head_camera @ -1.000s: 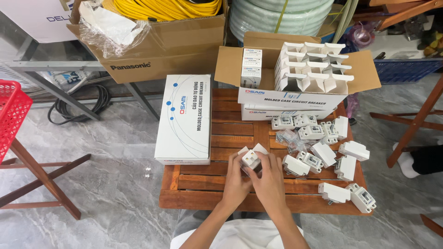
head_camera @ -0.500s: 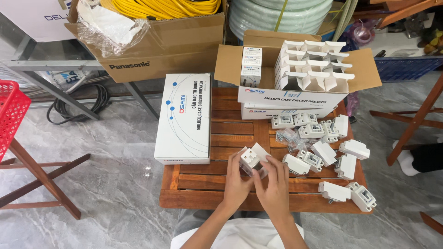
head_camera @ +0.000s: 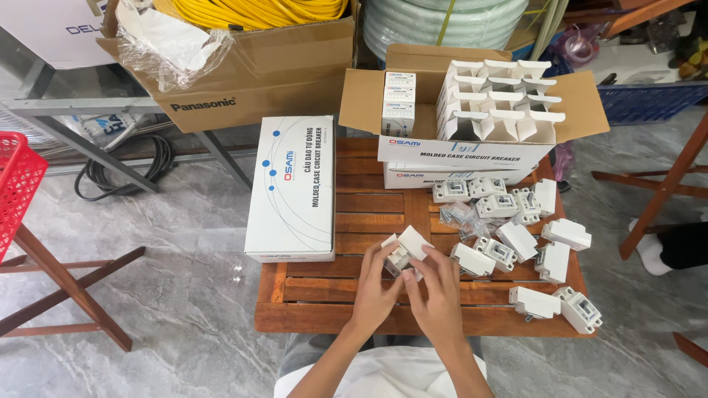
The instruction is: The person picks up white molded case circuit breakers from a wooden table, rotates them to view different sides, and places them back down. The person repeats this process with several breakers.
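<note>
Both hands hold one small white carton [head_camera: 408, 247] with open flaps above the wooden slatted table [head_camera: 324, 309]; a white breaker sits partly inside it. My left hand [head_camera: 375, 289] grips its left side. My right hand [head_camera: 436, 291] holds its right side and underside. Several loose white breakers [head_camera: 509, 221] lie on the table to the right.
A long white box [head_camera: 291, 188] lies on the table's left part. An open cardboard box [head_camera: 472, 110] with small white cartons stands at the back. Behind are a brown box of yellow cable [head_camera: 243, 66], a red basket [head_camera: 18, 184] at left, and wooden stands on the marble floor.
The small carton has been lifted slightly and turned between my hands, and its flaps stand more open than a second ago. The things on the table have not moved.
</note>
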